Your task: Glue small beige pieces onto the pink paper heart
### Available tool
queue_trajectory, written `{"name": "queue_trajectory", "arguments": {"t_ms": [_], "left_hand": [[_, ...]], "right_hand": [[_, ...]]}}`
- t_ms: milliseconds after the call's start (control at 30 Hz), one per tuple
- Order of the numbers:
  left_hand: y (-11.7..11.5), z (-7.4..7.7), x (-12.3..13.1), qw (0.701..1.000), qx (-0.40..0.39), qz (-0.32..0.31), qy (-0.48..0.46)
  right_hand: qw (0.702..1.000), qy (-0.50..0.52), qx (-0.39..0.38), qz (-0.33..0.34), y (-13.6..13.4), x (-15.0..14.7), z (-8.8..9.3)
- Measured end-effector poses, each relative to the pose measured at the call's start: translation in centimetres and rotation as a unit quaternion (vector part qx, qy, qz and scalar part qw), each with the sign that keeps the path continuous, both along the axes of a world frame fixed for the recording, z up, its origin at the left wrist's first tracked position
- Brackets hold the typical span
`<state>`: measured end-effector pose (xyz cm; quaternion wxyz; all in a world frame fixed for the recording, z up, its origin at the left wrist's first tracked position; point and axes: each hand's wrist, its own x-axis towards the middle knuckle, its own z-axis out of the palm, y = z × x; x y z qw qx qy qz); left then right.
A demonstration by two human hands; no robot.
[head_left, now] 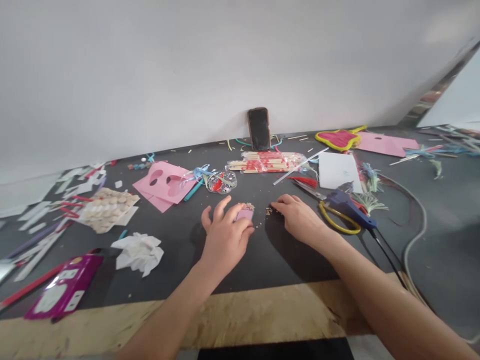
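Observation:
Near the middle of the dark tabletop lies a small pink piece [245,214] with tiny beads along its upper edge. My left hand [227,231] is over its left side, fingers spread, touching or just above it. Several tiny tan beads [269,211] are scattered to the right of the piece. Beside them, my right hand [298,214] rests with its fingers bent together and the fingertips down at the beads; whatever they pinch is too small to make out.
A phone [259,129] leans on the wall behind packaged sticks [268,162]. Scissors [339,217] and a blue glue gun [348,206] lie right of my right hand. Crumpled paper [138,253], pink cards [165,185] and a purple packet [65,286] are at left.

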<state>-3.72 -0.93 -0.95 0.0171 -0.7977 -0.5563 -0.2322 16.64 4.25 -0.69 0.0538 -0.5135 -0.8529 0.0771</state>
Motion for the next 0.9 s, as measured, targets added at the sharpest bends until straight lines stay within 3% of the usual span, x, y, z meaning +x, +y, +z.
{"name": "queue_trajectory", "arguments": {"t_ms": [100, 300, 500, 633, 733, 900], "left_hand": [[-0.3, -0.5, 0.4, 1.0, 0.001, 0.009, -0.001], [-1.0, -1.2, 1.2, 0.999, -0.014, -0.007, 0.03], [-0.9, -1.5, 0.9, 0.999, -0.023, -0.015, 0.035], [-0.9, -1.7, 0.7, 0.998, -0.015, -0.049, 0.027], [-0.9, -1.7, 0.6, 0.998, 0.0, -0.06, 0.009], [-0.6, -1.5, 0.7, 0.999, 0.015, -0.045, -0.022]], "right_hand": [[0.999, 0.021, -0.012, 0.026, -0.4, 0.0, -0.1], [0.999, 0.045, 0.006, 0.011, -0.2, -0.3, -0.8], [0.994, 0.09, -0.014, 0.065, -0.5, -0.1, -0.4], [0.986, 0.163, -0.02, 0.0, -0.3, 1.3, 0.1], [0.988, 0.136, -0.025, -0.062, 0.0, 2.1, 0.5], [0.993, 0.104, -0.041, -0.039, -0.1, 2.0, 0.5]]}}
